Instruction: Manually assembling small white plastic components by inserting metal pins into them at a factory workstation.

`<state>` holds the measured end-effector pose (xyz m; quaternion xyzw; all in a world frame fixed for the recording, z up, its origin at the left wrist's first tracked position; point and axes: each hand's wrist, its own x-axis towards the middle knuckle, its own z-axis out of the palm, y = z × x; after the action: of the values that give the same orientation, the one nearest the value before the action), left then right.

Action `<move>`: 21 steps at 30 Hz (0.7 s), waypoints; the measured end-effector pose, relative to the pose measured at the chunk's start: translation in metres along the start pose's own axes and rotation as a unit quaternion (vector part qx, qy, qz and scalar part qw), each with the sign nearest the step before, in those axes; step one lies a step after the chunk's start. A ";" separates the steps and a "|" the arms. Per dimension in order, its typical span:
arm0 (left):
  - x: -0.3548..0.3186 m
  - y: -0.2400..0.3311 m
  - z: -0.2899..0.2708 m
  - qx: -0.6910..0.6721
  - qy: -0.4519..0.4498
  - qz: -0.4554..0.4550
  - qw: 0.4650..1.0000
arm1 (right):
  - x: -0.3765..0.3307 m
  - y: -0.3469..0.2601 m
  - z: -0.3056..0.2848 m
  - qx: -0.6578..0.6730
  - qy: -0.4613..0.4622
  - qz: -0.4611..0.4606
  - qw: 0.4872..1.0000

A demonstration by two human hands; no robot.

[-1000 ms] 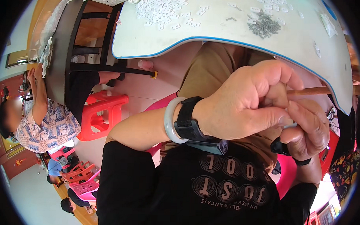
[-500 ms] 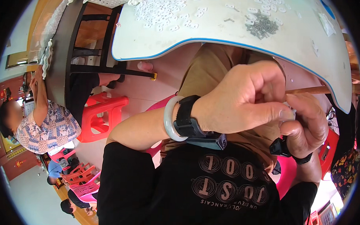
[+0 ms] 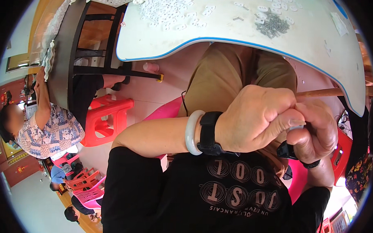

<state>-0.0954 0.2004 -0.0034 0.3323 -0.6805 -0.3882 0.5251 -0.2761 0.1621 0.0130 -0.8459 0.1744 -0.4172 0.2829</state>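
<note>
1. In the head view, the left hand (image 3: 252, 119) is curled up tight, with its thumb pressing a small pale bit (image 3: 296, 127).
2. The right hand (image 3: 317, 129) is bent in close and pinches that same bit — the fingers hide most of it, so I cannot tell its shape.
3. The small pale bit is between the two hands, on the near side of the table (image 3: 222, 29).
4. The black shirt (image 3: 151, 197) has big letters (image 3: 236, 196) with rings round them — they look upside down, and smaller ones sit on the near side.
5. On the far left of the table is a heap of white pieces (image 3: 169, 11).
6. To their right is a pile of grey pins (image 3: 272, 27), with white pieces close by.
7. A pale bangle (image 3: 191, 133) and black band (image 3: 210, 133) are on the left wrist.
</note>
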 end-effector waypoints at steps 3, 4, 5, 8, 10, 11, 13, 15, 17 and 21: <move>-0.003 0.004 0.002 0.000 -0.007 -0.004 1.000 | 0.002 -0.004 -0.002 -0.011 -0.011 -0.016 1.000; -0.005 0.004 0.004 -0.009 -0.011 -0.006 1.000 | 0.001 -0.004 -0.002 -0.005 -0.008 -0.013 1.000; -0.005 0.004 0.005 -0.018 -0.015 -0.008 1.000 | 0.000 -0.004 -0.002 0.001 -0.005 -0.011 1.000; -0.005 0.003 0.007 -0.024 -0.001 0.011 1.000 | 0.001 -0.004 0.002 0.024 0.008 -0.008 1.000; -0.006 0.003 0.009 -0.025 0.006 0.019 0.999 | 0.000 -0.005 0.004 0.014 0.011 -0.017 1.000; -0.007 0.004 0.009 -0.025 0.010 0.023 0.999 | 0.000 -0.005 0.004 0.009 0.012 -0.022 1.000; -0.010 0.005 0.009 -0.014 0.010 0.032 0.999 | -0.002 -0.007 0.006 0.018 0.010 -0.019 1.000; -0.011 0.005 0.010 -0.011 0.013 0.042 0.999 | -0.004 -0.007 0.008 0.034 0.007 -0.015 0.999; -0.012 0.003 0.011 -0.013 0.018 0.053 0.998 | -0.005 -0.005 0.009 0.057 0.002 -0.012 0.998; -0.013 0.002 0.014 -0.003 0.059 0.076 0.995 | -0.003 -0.003 0.013 0.104 0.004 -0.012 0.994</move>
<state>-0.1066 0.2154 -0.0097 0.3008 -0.6703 -0.3288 0.5934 -0.2673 0.1707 0.0064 -0.8123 0.1206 -0.4398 0.3636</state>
